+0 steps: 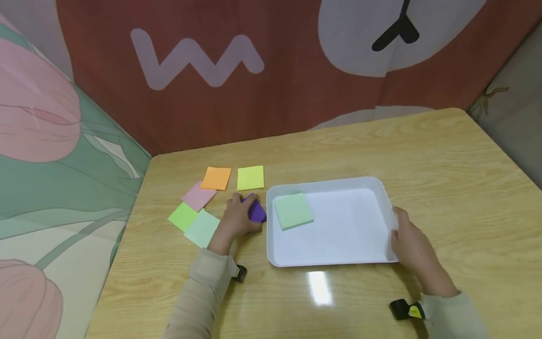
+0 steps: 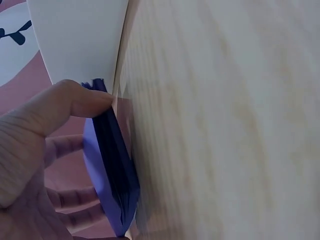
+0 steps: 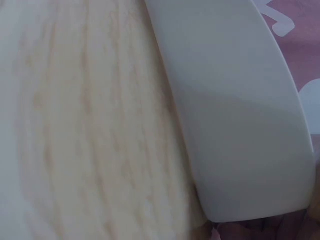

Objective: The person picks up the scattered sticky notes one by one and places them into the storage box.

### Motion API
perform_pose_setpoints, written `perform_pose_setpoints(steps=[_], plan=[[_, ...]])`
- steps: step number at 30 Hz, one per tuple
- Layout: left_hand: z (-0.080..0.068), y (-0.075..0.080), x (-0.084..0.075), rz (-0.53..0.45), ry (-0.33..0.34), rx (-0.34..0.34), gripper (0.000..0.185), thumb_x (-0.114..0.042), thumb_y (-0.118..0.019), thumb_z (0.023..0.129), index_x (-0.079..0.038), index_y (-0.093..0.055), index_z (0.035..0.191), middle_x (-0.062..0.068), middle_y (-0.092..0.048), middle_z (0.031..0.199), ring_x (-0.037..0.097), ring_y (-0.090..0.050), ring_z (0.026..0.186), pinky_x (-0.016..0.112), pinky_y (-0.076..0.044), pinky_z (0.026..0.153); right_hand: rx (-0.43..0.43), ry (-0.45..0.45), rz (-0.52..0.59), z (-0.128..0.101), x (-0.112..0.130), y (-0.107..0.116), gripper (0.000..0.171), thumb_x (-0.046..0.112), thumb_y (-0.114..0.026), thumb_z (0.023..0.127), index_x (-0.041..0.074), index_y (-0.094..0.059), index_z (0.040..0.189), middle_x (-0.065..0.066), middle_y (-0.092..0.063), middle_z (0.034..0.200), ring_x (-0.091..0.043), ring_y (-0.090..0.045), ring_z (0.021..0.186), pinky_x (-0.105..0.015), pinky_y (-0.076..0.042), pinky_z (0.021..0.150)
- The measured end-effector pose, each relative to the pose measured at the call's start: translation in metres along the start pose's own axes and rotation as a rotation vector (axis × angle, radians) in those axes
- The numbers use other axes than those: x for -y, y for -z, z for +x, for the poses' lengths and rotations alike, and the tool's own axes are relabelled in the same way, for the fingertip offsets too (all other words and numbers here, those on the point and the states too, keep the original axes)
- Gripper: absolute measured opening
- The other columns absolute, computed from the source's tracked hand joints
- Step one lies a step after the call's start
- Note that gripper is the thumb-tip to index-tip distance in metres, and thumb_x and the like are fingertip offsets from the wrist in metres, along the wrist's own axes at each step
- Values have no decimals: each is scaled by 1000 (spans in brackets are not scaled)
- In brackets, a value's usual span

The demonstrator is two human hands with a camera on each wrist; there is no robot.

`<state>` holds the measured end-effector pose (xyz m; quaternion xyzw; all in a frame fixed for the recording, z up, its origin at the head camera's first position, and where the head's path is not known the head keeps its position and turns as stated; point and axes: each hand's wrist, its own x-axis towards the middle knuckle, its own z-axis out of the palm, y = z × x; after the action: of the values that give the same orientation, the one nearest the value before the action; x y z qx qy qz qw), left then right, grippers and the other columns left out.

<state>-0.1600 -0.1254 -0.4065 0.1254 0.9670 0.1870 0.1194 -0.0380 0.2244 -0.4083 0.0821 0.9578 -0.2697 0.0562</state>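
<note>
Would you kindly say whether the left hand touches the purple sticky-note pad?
Touching: the left wrist view shows the left hand gripping the purple sticky-note pad, thumb against its edge.

On the table [image 1: 127,292], right of the frame's centre, a tray [image 1: 351,221]; inside its left end, one pad [image 1: 294,211]. At its right end, the right hand [image 1: 415,242]. Just left of it, a second pad [image 1: 256,213] in the left hand [image 1: 237,217]; around these, leftward and behind, five more pads [image 1: 216,179].
</note>
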Motion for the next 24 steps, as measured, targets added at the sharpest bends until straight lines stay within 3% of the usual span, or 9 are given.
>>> perform_pose_setpoints(steps=[9, 17, 24], plan=[[-8, -1, 5, -76, -11, -51, 80, -28, -74, 57, -21, -39, 129, 17, -32, 117, 31, -33, 101, 42, -42, 72, -3, 31, -5, 0, -1, 0, 49, -1, -38, 85, -15, -16, 126, -41, -45, 96, -33, -51, 70, -42, -40, 56], [-14, 5, 2, -105, -80, -174, 73, -22, -72, 60, -14, -42, 125, 16, -34, 109, 29, -35, 94, 39, -43, 67, -12, 35, 1, 0, -1, 3, 50, -2, -40, 84, -15, -16, 126, -40, -46, 94, -34, -49, 69, -42, -39, 55], [-20, 16, -3, -143, -68, -195, 74, -27, -72, 61, -17, -41, 127, 18, -32, 113, 30, -34, 98, 41, -44, 68, -12, 48, 17, 0, 0, 3, 51, -3, -41, 83, -16, -16, 125, -38, -48, 88, -31, -48, 63, -40, -39, 51]])
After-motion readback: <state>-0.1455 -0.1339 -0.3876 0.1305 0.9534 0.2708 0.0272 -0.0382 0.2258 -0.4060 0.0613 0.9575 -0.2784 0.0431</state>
